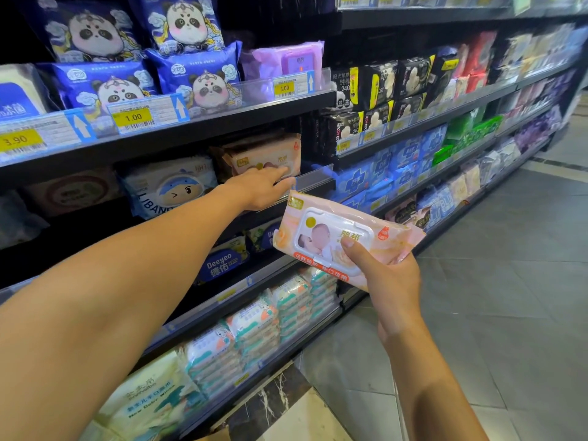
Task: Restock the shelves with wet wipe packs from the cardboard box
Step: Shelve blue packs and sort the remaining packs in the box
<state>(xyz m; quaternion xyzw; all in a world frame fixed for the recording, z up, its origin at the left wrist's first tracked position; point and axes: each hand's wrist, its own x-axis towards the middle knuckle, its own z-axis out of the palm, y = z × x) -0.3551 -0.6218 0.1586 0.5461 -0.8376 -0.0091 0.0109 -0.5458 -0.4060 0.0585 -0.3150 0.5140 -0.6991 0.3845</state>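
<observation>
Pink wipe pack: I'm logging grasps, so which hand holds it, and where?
The right hand holds the pink wipe pack at its near right end, thumb on the white lid. The left hand holds nothing, touching shelved packs.

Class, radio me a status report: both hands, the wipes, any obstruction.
Left hand open, touching shelved pink packs. Right hand gripping pink wet wipe pack. Nothing blocking.

Mid-frame, the left hand [265, 186] reaches flat to a pink pack [265, 155] on the shelf [203, 128]; lower right, the right hand [386, 275] grips another pack [337, 237]
</observation>
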